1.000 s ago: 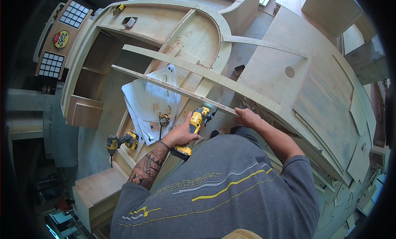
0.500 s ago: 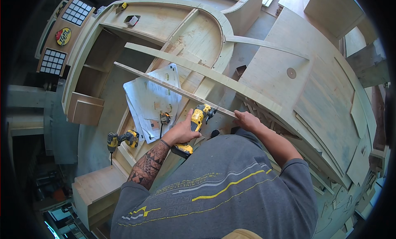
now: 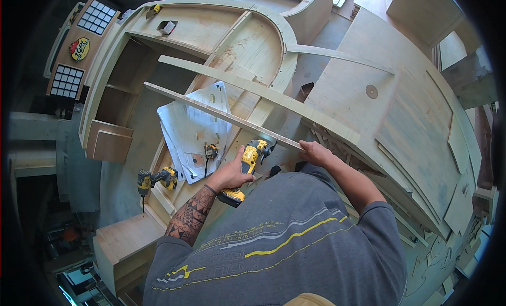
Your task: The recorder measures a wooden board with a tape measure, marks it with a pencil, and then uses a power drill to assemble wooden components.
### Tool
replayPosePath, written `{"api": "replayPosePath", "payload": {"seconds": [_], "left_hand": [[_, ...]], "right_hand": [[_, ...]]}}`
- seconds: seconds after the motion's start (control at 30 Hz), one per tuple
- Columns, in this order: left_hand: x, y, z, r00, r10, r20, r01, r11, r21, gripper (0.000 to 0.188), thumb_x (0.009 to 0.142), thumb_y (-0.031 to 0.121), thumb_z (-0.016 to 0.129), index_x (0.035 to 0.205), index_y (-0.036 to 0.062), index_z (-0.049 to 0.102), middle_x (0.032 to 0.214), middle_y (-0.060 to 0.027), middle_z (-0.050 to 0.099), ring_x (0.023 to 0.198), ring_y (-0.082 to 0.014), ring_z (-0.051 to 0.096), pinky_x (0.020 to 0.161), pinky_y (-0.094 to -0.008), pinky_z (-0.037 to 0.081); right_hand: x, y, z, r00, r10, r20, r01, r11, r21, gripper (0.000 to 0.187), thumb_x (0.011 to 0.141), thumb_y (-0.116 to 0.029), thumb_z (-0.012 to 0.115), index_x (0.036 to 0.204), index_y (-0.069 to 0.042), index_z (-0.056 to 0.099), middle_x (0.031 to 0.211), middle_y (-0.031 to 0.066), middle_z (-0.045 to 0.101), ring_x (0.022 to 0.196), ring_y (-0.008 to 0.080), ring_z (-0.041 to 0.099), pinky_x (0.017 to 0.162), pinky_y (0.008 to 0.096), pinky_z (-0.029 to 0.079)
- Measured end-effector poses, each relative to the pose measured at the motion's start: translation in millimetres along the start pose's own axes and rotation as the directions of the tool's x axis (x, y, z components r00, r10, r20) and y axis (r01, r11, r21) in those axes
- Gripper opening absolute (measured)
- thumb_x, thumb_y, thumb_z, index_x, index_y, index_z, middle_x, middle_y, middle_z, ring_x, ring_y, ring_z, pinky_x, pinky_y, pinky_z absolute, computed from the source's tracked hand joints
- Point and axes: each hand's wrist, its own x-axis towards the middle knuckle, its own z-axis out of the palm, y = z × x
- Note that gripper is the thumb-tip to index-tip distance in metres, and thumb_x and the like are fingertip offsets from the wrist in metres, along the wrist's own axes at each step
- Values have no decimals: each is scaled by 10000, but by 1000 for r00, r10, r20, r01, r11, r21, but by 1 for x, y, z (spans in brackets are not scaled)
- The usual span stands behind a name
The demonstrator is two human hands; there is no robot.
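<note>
My left hand (image 3: 232,171) is wrapped round a yellow and black cordless oscillating multi-tool (image 3: 252,155). Its black head sits close beside a long, narrow wood strip (image 3: 211,111), and a patch of light falls on the wood there. Whether the head touches the strip I cannot tell. My right hand (image 3: 316,153) pinches the strip's near right end. From there the strip runs up and left over loose paper drawings (image 3: 174,132). A wider wood rail (image 3: 232,79) lies just beyond it, roughly parallel.
Two yellow and black cordless drivers (image 3: 143,182) (image 3: 168,177) stand at left near a wooden box (image 3: 129,237). A small tool (image 3: 211,150) lies on the drawings. Around them curves a plywood frame (image 3: 284,34). Large plywood sheets (image 3: 363,58) fill the right side.
The multi-tool has shifted slightly down and back from the strip, with my left hand moving along. Light now shows on the strip near its head. My right hand keeps its grip.
</note>
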Motion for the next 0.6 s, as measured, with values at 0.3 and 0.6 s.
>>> {"api": "replayPosePath", "payload": {"seconds": [0.3, 0.6], "left_hand": [[24, -23, 23, 999, 5, -39, -4, 1000, 24, 1238, 878, 349, 828, 1720, 28, -21, 952, -218, 769, 698, -278, 751, 663, -387, 606], [23, -43, 37, 1000, 8, -22, -9, 998, -62, 1252, 857, 333, 848, 1720, 33, -9, 959, -230, 764, 702, -286, 751, 672, -402, 606]], "right_hand": [[-15, -16, 19, 991, 26, 134, -14, 996, -87, 384, 967, -340, 748, 1251, -111, 629, 1121, 217, 761, 1105, 444, 725, 897, 569, 583], [-48, 129, 54, 867, 492, -75, -482, 868, 120, 468, 963, -331, 758, 1250, -6, 583, 1209, 317, 725, 1155, 483, 700, 993, 557, 560]]}}
